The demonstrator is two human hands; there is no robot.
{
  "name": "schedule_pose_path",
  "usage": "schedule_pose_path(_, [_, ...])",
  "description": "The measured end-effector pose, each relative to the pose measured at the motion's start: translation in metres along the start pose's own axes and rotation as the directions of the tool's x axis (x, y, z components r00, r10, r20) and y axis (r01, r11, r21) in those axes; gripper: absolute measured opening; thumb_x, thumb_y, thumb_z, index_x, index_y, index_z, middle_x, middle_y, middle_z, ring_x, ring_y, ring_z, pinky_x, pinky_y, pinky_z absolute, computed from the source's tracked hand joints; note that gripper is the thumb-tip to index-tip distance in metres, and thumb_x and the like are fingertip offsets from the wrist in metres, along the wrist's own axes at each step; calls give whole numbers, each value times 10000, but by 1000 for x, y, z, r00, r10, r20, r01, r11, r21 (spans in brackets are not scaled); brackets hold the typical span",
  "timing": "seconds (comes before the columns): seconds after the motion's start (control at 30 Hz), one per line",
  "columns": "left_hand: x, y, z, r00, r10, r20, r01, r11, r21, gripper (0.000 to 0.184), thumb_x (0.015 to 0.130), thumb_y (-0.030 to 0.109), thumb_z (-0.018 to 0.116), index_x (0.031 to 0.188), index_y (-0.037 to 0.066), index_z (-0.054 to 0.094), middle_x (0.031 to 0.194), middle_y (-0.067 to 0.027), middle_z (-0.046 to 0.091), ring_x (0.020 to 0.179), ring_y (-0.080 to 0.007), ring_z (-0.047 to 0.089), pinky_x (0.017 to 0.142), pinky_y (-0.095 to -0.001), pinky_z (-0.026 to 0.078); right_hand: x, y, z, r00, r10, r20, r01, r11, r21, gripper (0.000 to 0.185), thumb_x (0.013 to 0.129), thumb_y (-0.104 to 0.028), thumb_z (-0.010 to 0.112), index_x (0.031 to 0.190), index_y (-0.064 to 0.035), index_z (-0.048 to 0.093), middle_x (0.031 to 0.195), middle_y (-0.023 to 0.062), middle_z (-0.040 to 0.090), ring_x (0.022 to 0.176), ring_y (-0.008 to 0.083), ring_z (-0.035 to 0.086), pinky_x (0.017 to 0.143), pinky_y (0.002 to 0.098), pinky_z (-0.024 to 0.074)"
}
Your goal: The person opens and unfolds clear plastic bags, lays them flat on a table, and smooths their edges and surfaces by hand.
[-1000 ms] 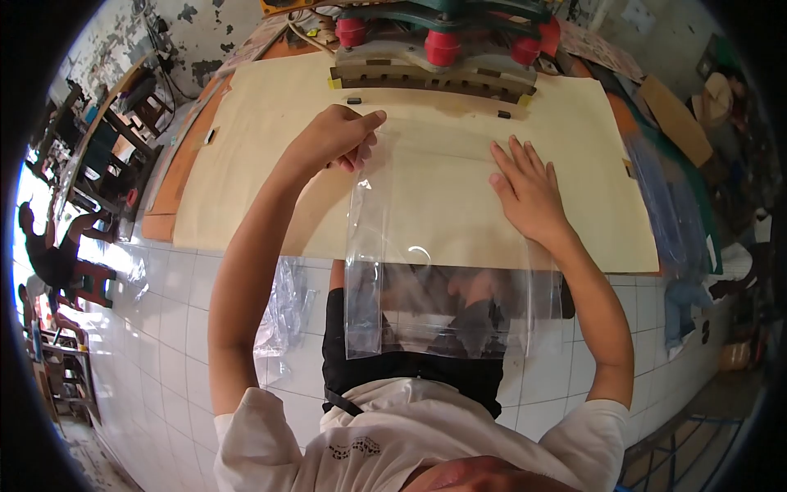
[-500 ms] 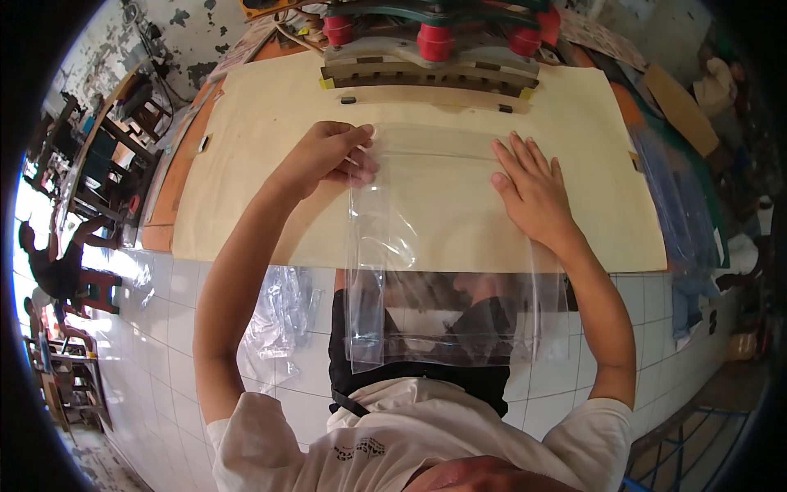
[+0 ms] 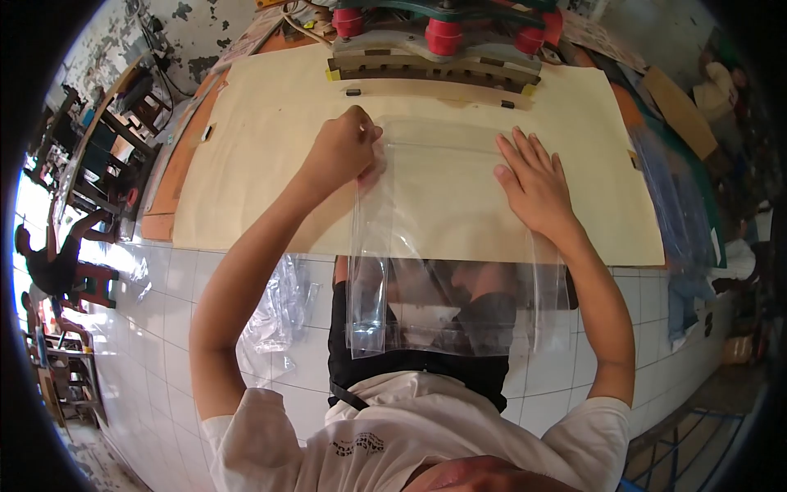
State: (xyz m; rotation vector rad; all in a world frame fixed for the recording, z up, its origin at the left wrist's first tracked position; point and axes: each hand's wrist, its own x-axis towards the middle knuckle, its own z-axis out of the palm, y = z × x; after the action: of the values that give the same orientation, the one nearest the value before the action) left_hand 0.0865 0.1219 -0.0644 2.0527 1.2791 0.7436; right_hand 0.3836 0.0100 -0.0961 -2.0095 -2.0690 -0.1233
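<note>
On my head-camera feed, the left hand [image 3: 343, 148] bends inward, its grip pinching the clear plastic sheet [image 3: 447, 201] by a far corner; the right hand [image 3: 537, 184] lies flat, fingers extended forward. Lengthwise, the sheet runs from the table [image 3: 158, 226] toward the wearer, overhanging the near edge.

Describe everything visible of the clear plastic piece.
The clear plastic piece looks thin, glossy and flexible, with lengthwise strips along both sides. It lies spread on the cream sheet, its near end overhanging the edge. The left grip holds its left edge near the far corner; the right grip rests palm-down on its far right part.
</note>
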Motion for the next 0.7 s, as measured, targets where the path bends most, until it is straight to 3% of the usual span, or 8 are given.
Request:
schedule_pose_path(0.03, [-1, -6, 5, 1000, -1, -1, 1, 1000, 0, 185, 991, 140, 561, 1025, -41, 544, 782, -198, 667, 649, -271, 697, 557, -396, 536, 0, -1, 0, 1000, -1, 0, 1, 1000, 0, 538, 1034, -427, 402, 1519, -194, 396, 1614, 109, 296, 1502, 319, 230, 1186, 604, 152])
schedule_pose_path(0.1, [-4, -13, 13, 920, 348, -180, -281, 906, 317, 166, 933, 82, 607, 1025, -32, 530, 787, -247, 657, 685, -384, 671, 619, -443, 519, 0, -2, -1, 1000, 3, 8, -3, 1000, -29, 543, 1038, -419, 390, 1517, -163, 393, 1610, 104, 304, 1503, 313, 228, 1192, 594, 148])
schedule_pose_path(0.33, [-5, -9, 15, 931, 303, -204, -226, 917, 329, 151, 894, 67, 618, 953, -37, 526, 796, -277, 661, 762, -471, 647, 694, -509, 527, 14, 1, -10, 974, -224, 42, 228, 957, -180, 524, 1027, -326, 426, 1492, -86, 406, 1583, 174, 327, 1483, 339, 264, 1205, 551, 176])
schedule_pose_path(0.4, [-3, -10, 11, 956, 227, -187, -182, 956, 231, 171, 913, 132, 621, 957, -33, 602, 804, -276, 655, 715, -430, 655, 653, -447, 513, 16, 2, -8, 964, -264, 45, 261, 963, 63, 521, 1017, -296, 443, 1493, -87, 401, 1572, 206, 329, 1469, 361, 288, 1204, 543, 182])
schedule_pose_path(0.53, [10, -5, 1, 969, 133, -208, -94, 977, 191, 261, 876, 198, 642, 854, -62, 642, 723, -254, 664, 698, -426, 672, 652, -448, 549, 14, 0, -5, 960, -278, 13, 278, 960, 27, 531, 1023, -320, 438, 1499, -92, 390, 1574, 204, 328, 1463, 372, 298, 1202, 548, 177])
schedule_pose_path(0.6, [23, 1, -11, 983, -179, 44, 182, 978, -99, 334, 870, 271, 654, 771, -48, 664, 672, -162, 658, 585, -299, 661, 568, -384, 540, 13, -1, -4, 963, -268, 7, 268, 963, 16, 539, 1026, -349, 438, 1501, -98, 391, 1575, 203, 327, 1465, 374, 294, 1201, 546, 174])
schedule_pose_path(0.63, [25, 8, -16, 983, -180, 44, 184, 978, -99, 334, 870, 271, 654, 771, -48, 664, 672, -162, 658, 585, -299, 661, 568, -384, 540, 13, -1, -3, 963, -268, 8, 268, 963, 17, 539, 1026, -349, 438, 1501, -98, 391, 1575, 203, 327, 1465, 374, 294, 1201, 546, 174])
schedule_pose_path(0.7, [31, 21, -23, 949, -275, 157, 282, 959, -23, 298, 906, 283, 667, 792, 9, 651, 606, -22, 553, 506, -123, 539, 442, -293, 413, 13, 0, -2, 964, -267, -2, 267, 963, 21, 544, 1028, -374, 435, 1499, -104, 398, 1575, 201, 328, 1467, 370, 291, 1202, 544, 173])
